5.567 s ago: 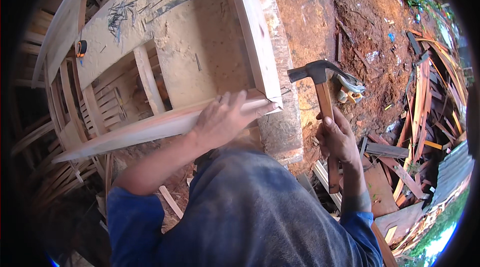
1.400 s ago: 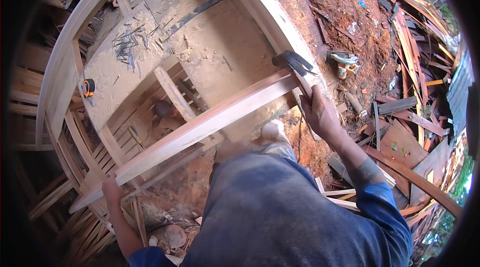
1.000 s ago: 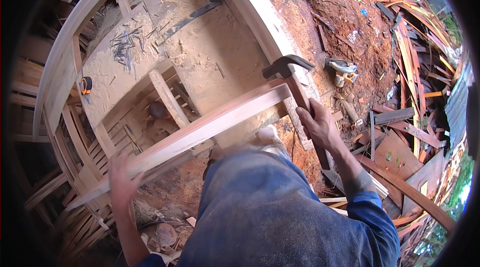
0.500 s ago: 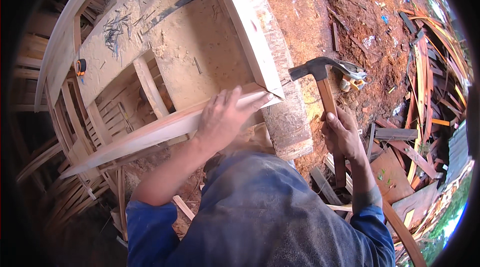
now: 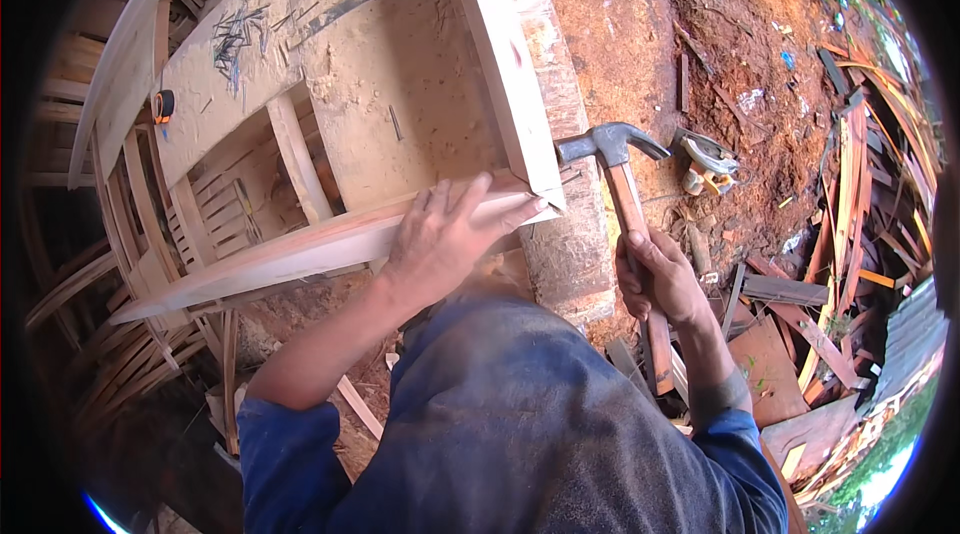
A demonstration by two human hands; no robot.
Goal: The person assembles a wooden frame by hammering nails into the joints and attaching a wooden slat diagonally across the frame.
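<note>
My left hand (image 5: 436,239) grips a long pale board (image 5: 255,266) near its right end, fingers over the top edge and thumb stretched toward the corner. There the board meets a second pale board (image 5: 503,64) that runs away from me. My right hand (image 5: 662,276) is closed round the wooden handle of a claw hammer (image 5: 622,194). The hammer's striking face is beside the outer side of the second board, just past the corner. A thin nail (image 5: 571,177) shows near the hammer head; how deep it sits I cannot tell.
Inside the frame a panel (image 5: 370,104) carries a heap of nails (image 5: 238,39), a dark metal square (image 5: 372,0) and an orange-black tape measure (image 5: 162,106). A thick timber (image 5: 572,259) lies under the corner. Wood scraps (image 5: 850,204) and a metal tool (image 5: 706,162) lie at right.
The hammer has swung left, its head now close against the board's outer side. My right hand has moved left and slightly down with it. My left hand keeps its hold on the board.
</note>
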